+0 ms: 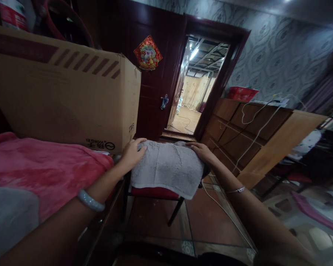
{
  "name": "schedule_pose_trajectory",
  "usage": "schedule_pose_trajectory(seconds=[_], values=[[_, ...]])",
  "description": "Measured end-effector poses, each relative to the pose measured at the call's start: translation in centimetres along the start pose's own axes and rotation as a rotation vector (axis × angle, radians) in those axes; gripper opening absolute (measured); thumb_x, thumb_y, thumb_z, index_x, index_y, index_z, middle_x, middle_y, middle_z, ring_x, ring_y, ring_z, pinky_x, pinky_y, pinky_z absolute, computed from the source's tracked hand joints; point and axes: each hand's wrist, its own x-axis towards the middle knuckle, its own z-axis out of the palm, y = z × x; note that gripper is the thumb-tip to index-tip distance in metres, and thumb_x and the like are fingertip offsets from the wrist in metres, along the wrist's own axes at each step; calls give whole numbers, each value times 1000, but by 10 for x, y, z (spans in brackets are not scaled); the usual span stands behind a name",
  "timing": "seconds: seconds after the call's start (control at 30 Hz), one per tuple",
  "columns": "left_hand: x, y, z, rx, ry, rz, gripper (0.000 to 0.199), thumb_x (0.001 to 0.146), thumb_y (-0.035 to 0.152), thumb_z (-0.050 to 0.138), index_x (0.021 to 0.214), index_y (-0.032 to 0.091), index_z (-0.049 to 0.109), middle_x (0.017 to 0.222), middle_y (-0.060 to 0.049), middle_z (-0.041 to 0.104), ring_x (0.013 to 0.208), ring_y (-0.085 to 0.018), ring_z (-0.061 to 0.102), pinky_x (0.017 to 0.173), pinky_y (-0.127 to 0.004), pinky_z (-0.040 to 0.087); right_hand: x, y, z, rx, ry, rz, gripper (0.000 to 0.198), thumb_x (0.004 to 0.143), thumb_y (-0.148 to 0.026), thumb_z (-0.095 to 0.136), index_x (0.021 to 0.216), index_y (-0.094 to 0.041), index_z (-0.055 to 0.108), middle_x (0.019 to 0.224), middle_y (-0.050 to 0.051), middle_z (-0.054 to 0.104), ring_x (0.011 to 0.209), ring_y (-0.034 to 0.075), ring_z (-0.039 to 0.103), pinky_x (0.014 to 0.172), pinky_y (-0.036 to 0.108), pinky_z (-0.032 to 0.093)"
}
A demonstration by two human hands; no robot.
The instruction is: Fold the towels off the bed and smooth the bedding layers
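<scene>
Over a chair (152, 192), left hand (134, 152) and right hand (204, 152) (half-curled) seemingly clasp a towel (168, 168), long axis crosswise.

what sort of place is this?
Probably a room in a home: patterned wallpaper, a red diamond-shaped decoration on a dark door, and a plush pink blanket by a large cardboard box.

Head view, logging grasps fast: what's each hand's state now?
Left hand: on the gray towel; grip can't be told.
Right hand: also on it; grip unclear.
</scene>
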Motion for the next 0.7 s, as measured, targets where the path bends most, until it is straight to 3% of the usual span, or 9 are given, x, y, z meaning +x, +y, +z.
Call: schedule_pose_trajectory(seconds=[0.17,0.27,0.37,0.47,0.53,0.6,0.7], values=[[-12,1,6,189,145,-3,37,82,21,58,116,21,72,111,-10,71,116,-30,59,108,-49,45,2,4,13,96,149,-85,35,73,-20,52,97,-19,79,101,5,78,98,25,71,94,38,51],[-20,-5,9,88,174,11,40,81,18,58,119,19,70,115,-10,67,115,-27,60,109,-45,45,0,4,16,85,264,-112,38,73,-20,49,97,-18,78,104,7,77,101,26,70,95,39,51],[-19,-12,5,38,136,-9,40,80,23,60,119,20,70,112,-9,62,115,-25,59,109,-45,45,-4,2,13,-68,277,-121,33,77,-20,48,91,-18,78,104,10,76,104,28,68,97,44,49],[-13,-8,-7,127,121,12,44,78,32,67,120,19,70,125,-12,56,119,-27,58,108,-45,46,-11,-10,10,-231,332,-320,31,90,-30,50,101,-20,77,118,13,72,117,31,61,104,49,45],[-7,2,-14,241,137,133,52,77,37,71,126,19,66,141,-14,49,130,-31,52,113,-47,41,-17,-24,13,-280,309,-484,39,98,-39,46,123,-21,70,134,13,64,127,31,54,108,51,41],[0,14,-18,374,98,307,62,78,43,73,135,21,60,151,-14,45,140,-34,42,119,-51,32,-23,-39,23,-355,203,-601,47,102,-46,42,141,-24,58,145,12,56,134,30,49,111,50,38],[9,22,-10,539,-150,455,77,75,54,76,140,21,54,146,-15,53,138,-35,45,117,-51,33,-33,-59,45,-559,26,-684,56,103,-53,42,150,-23,46,143,14,56,129,31,51,106,48,40]])
